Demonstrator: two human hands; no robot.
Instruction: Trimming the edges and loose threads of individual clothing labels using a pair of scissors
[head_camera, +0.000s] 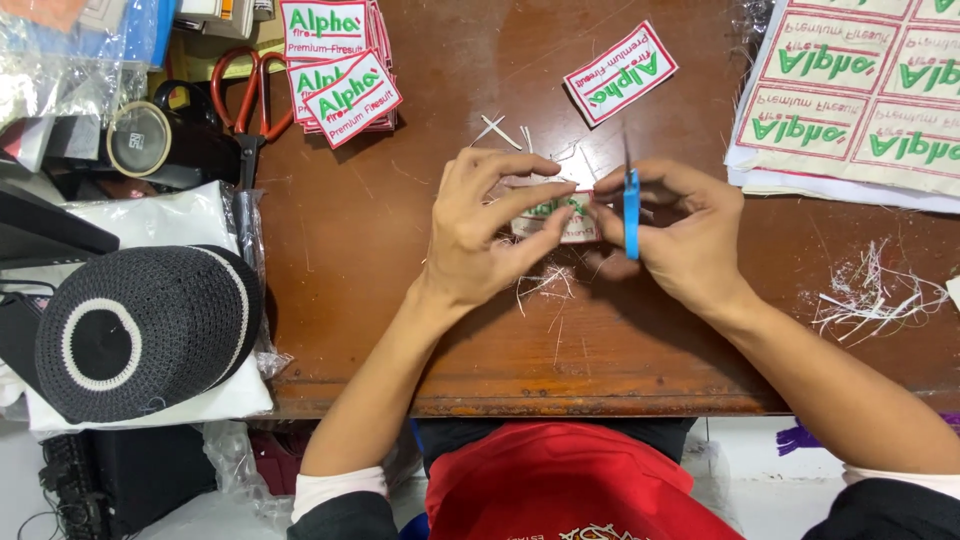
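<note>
Both hands meet over the middle of the brown wooden table (380, 330). Left hand (480, 235) pinches a small embroidered patch (556, 216), white with green lettering and red border; thumb and forefinger closed on its edges, holding it flat and taut just above the tabletop, apparently so its border is presented to the blade. Right hand (680, 235) curls tightly round a blue-handled thread snipper (631, 210), held upright at the patch's right edge; blade tips hidden behind the fingers, cannot tell how far they stand apart. Loose thread and trimmings (545, 285) lie directly beneath the hands; a larger tuft of thread scraps (870, 295) sits well apart to the right. A stack of finished patches (340, 70) rests at the far left; a single patch (620, 72) lies alone beyond the hands. An uncut sheet of patches (850, 90) occupies the far right corner. Orange-handled scissors (245, 100) lie beside the stack, untouched. A black and white knitted cap (145, 330) sits at the left.
</note>
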